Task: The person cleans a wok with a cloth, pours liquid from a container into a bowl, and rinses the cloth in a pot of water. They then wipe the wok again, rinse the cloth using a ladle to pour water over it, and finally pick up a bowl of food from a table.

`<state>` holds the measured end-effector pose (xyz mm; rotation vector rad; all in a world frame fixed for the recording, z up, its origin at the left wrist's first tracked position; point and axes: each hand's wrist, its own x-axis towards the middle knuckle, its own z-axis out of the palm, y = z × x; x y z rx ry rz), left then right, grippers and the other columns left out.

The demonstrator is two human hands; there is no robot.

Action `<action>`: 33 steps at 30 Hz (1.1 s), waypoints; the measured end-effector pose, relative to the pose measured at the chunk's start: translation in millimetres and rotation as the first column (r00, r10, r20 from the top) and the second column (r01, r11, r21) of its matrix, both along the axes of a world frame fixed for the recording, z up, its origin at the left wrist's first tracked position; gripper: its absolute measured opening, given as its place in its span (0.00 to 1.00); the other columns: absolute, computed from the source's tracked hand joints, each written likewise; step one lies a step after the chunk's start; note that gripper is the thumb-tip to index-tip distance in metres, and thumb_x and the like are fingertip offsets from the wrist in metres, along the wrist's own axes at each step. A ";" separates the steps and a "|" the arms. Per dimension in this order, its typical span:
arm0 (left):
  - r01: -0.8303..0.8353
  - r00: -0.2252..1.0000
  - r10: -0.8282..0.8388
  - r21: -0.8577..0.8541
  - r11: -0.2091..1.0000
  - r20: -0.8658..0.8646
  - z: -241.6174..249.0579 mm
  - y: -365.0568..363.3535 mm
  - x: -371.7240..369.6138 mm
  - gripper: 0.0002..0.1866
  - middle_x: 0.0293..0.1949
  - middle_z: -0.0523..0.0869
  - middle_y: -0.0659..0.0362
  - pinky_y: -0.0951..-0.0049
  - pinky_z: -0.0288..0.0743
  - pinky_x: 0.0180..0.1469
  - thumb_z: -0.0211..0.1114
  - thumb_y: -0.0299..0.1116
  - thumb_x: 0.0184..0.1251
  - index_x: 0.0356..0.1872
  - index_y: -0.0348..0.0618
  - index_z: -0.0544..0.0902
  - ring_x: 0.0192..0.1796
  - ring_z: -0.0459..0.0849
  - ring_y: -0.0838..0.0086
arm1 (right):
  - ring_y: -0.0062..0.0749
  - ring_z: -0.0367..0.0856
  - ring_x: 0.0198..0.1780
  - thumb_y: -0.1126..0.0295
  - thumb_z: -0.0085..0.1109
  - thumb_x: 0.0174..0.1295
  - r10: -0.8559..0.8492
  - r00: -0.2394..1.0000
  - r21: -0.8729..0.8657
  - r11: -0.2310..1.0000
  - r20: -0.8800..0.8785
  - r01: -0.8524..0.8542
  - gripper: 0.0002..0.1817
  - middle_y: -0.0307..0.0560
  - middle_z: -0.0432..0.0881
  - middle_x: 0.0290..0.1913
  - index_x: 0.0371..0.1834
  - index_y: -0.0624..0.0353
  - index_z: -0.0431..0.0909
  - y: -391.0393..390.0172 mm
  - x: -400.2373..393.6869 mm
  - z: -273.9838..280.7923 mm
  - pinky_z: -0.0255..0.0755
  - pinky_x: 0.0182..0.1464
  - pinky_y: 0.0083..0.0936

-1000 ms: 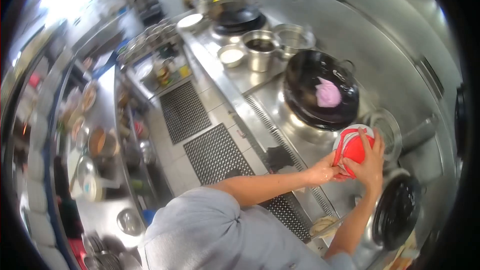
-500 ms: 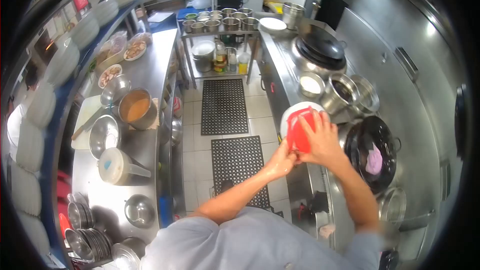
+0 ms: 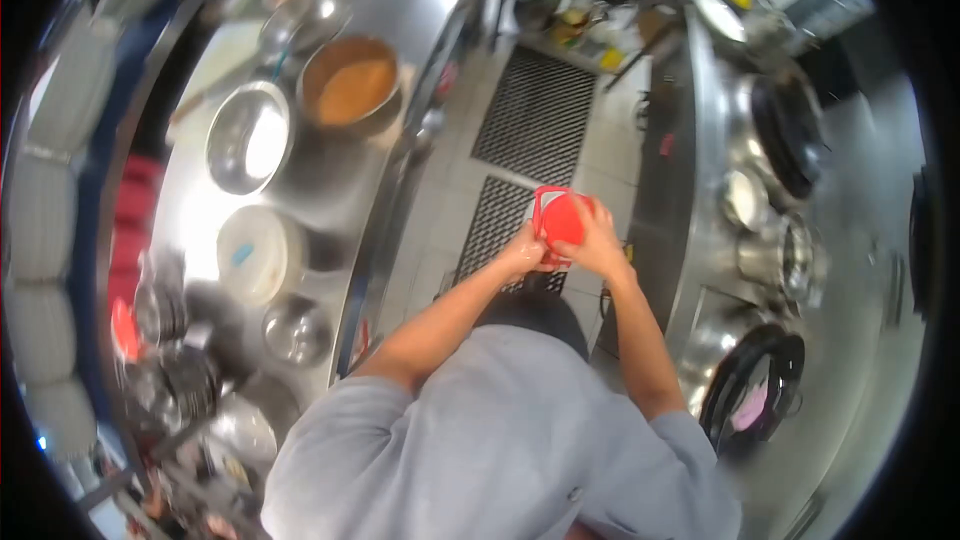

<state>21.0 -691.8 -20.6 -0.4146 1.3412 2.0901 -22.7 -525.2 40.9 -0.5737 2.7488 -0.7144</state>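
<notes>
Out over the aisle, a red plastic container (image 3: 565, 220) with a squared red rim and a patch of white is held between both hands. Blur hides its exact kind. My left hand (image 3: 523, 250) is closed on its lower left edge. My right hand (image 3: 600, 245) grips the right side, with its fingers over a rounded red part. Both hands are apart from the counters on either side.
On the left steel counter are a pot of orange sauce (image 3: 352, 85), a steel bowl (image 3: 235, 140) and a white-lidded tub (image 3: 258, 255). To the right, a black wok (image 3: 725, 410) holds a pink cloth-like thing (image 3: 750, 406). Perforated mats (image 3: 535, 115) cover the floor.
Both hands have moved with the red container from the right counter's edge to above the aisle. The camera view has turned and tilted. The white round dish behind the container no longer shows clearly.
</notes>
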 end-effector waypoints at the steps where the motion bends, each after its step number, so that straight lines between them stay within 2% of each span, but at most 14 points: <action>1: -0.101 0.992 0.096 0.066 0.993 0.082 -12.9 -14.8 4.9 0.23 0.52 0.81 0.49 0.60 0.83 0.51 0.49 0.23 0.71 0.66 0.40 0.61 0.50 0.85 0.57 | 0.63 0.56 0.72 0.55 0.72 0.48 -0.050 0.996 -0.053 0.997 0.075 0.054 0.49 0.65 0.59 0.71 0.73 0.56 0.58 -6.7 -3.4 -12.2 0.57 0.71 0.45; 4: -0.418 0.893 0.355 0.218 0.882 0.278 -66.2 -39.8 8.5 0.25 0.59 0.77 0.46 0.56 0.80 0.58 0.47 0.18 0.67 0.66 0.37 0.61 0.55 0.83 0.52 | 0.59 0.59 0.71 0.56 0.70 0.53 -0.146 0.945 -0.210 0.954 0.292 0.213 0.46 0.65 0.63 0.69 0.73 0.61 0.58 -3.5 -20.7 -66.8 0.57 0.71 0.42; 8: -0.794 0.608 0.693 0.286 0.536 0.387 -175.7 -75.8 10.5 0.29 0.65 0.69 0.45 0.52 0.75 0.65 0.43 0.11 0.63 0.68 0.35 0.59 0.60 0.78 0.49 | 0.53 0.60 0.73 0.50 0.65 0.57 0.026 0.820 -0.083 0.996 0.571 0.026 0.42 0.65 0.64 0.70 0.69 0.67 0.63 40.9 -45.6 -170.5 0.56 0.72 0.38; 11: -0.955 0.295 0.847 0.105 0.277 0.443 -257.1 -99.1 9.1 0.24 0.59 0.78 0.48 0.55 0.79 0.60 0.51 0.16 0.67 0.65 0.39 0.66 0.57 0.82 0.53 | 0.54 0.55 0.75 0.40 0.62 0.55 0.150 0.650 0.041 0.962 0.745 -0.269 0.48 0.64 0.59 0.73 0.71 0.64 0.62 73.9 -26.9 -247.1 0.53 0.74 0.39; 12: -0.974 0.224 0.880 0.118 0.192 0.419 -301.4 -112.2 8.7 0.24 0.58 0.78 0.48 0.54 0.79 0.60 0.52 0.16 0.67 0.64 0.39 0.66 0.56 0.82 0.53 | 0.58 0.52 0.76 0.35 0.60 0.55 0.163 0.616 0.195 0.860 0.771 -0.471 0.50 0.65 0.52 0.76 0.74 0.57 0.59 81.1 -9.2 -269.6 0.53 0.74 0.43; 14: -0.993 0.058 0.918 0.117 0.013 0.392 -361.0 -135.6 3.3 0.24 0.57 0.79 0.48 0.53 0.80 0.60 0.53 0.15 0.65 0.63 0.38 0.67 0.55 0.82 0.53 | 0.78 0.46 0.73 0.35 0.59 0.55 -0.059 0.602 0.422 0.768 0.796 -0.482 0.42 0.58 0.32 0.80 0.74 0.22 0.56 48.8 11.8 -242.1 0.55 0.70 0.60; 15: -0.991 -0.035 0.925 0.105 -0.081 0.378 -381.1 -151.4 -2.6 0.24 0.56 0.80 0.48 0.51 0.80 0.59 0.53 0.15 0.64 0.62 0.38 0.68 0.55 0.83 0.53 | 0.75 0.46 0.74 0.38 0.59 0.56 -0.094 0.627 0.452 0.775 0.773 -0.441 0.39 0.56 0.32 0.80 0.73 0.22 0.58 41.3 13.1 -239.2 0.55 0.69 0.64; 21: -0.955 0.009 0.994 0.296 -0.023 0.105 -454.2 -229.2 -26.9 0.20 0.58 0.78 0.48 0.58 0.74 0.67 0.56 0.25 0.71 0.62 0.34 0.70 0.65 0.75 0.58 | 0.72 0.46 0.75 0.46 0.56 0.63 -0.184 0.686 0.519 0.792 0.704 -0.320 0.33 0.52 0.35 0.80 0.73 0.23 0.59 45.3 18.4 -244.1 0.56 0.64 0.71; 23: -0.995 0.050 0.991 0.087 0.040 0.121 -482.5 -249.8 -22.2 0.21 0.62 0.76 0.47 0.57 0.72 0.68 0.55 0.31 0.74 0.64 0.35 0.68 0.65 0.74 0.56 | 0.73 0.52 0.73 0.50 0.55 0.65 -0.175 0.755 0.520 0.818 0.631 -0.245 0.29 0.56 0.43 0.79 0.70 0.29 0.65 46.8 26.7 -237.1 0.59 0.63 0.70; 25: -0.987 -0.084 0.888 -0.160 -0.012 0.452 -428.4 -237.7 -30.1 0.28 0.58 0.78 0.43 0.57 0.71 0.67 0.56 0.45 0.74 0.65 0.34 0.66 0.65 0.73 0.56 | 0.71 0.57 0.71 0.53 0.54 0.66 -0.126 0.815 0.468 0.863 0.565 -0.191 0.25 0.57 0.51 0.77 0.67 0.39 0.70 62.1 52.9 -253.3 0.61 0.63 0.68; 26: -0.942 0.112 0.877 -0.232 0.244 0.468 -419.3 -230.1 -29.2 0.27 0.55 0.79 0.45 0.57 0.72 0.61 0.55 0.44 0.73 0.65 0.37 0.67 0.60 0.75 0.57 | 0.69 0.59 0.71 0.54 0.53 0.67 -0.106 0.848 0.439 0.884 0.519 -0.158 0.23 0.57 0.56 0.76 0.65 0.44 0.72 69.0 66.9 -259.9 0.61 0.63 0.67; 28: -0.445 0.784 0.541 -0.331 0.832 0.305 -425.1 -212.1 -13.1 0.24 0.48 0.82 0.50 0.56 0.75 0.51 0.54 0.41 0.71 0.64 0.42 0.68 0.48 0.79 0.61 | 0.63 0.72 0.62 0.57 0.52 0.68 -0.203 0.842 0.296 0.954 0.499 0.054 0.20 0.60 0.76 0.61 0.56 0.57 0.76 70.5 82.5 -242.7 0.68 0.61 0.53; 30: -0.014 0.972 0.126 -0.484 0.875 0.200 -364.3 -158.0 -10.9 0.24 0.46 0.82 0.55 0.60 0.78 0.39 0.55 0.39 0.70 0.65 0.47 0.67 0.41 0.80 0.64 | 0.59 0.77 0.57 0.55 0.51 0.68 -0.438 0.605 0.205 0.886 0.665 0.416 0.21 0.61 0.81 0.53 0.54 0.59 0.77 69.0 90.9 -214.9 0.72 0.58 0.47; 33: 0.373 0.927 -0.325 -0.503 0.779 0.185 -268.9 -78.4 -11.0 0.20 0.53 0.79 0.52 0.62 0.80 0.47 0.54 0.36 0.73 0.62 0.43 0.70 0.50 0.81 0.64 | 0.59 0.80 0.50 0.49 0.50 0.67 -0.522 0.617 0.236 0.841 0.589 0.486 0.25 0.63 0.83 0.45 0.53 0.59 0.77 60.2 160.2 -175.0 0.74 0.52 0.47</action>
